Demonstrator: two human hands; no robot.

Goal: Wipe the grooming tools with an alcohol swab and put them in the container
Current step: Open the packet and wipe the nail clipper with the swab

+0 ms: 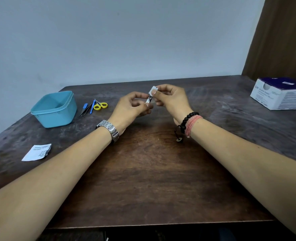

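My left hand [132, 106] pinches a small metal grooming tool [149, 100], most of it hidden by the fingers, above the middle of the table. My right hand [171, 100] presses a white alcohol swab [152, 90] against the tool's upper end. The light blue container [54, 109] stands open at the left. Between it and my hands lie yellow-handled scissors [100, 105], a blue-handled tool [92, 106], and dark tweezers with a blue tip [84, 109].
A torn white swab wrapper [37, 152] lies at the near left on the dark wooden table [152, 171]. A white and purple box of swabs [281, 93] sits at the far right. A wall runs behind the table, a brown curtain at the right.
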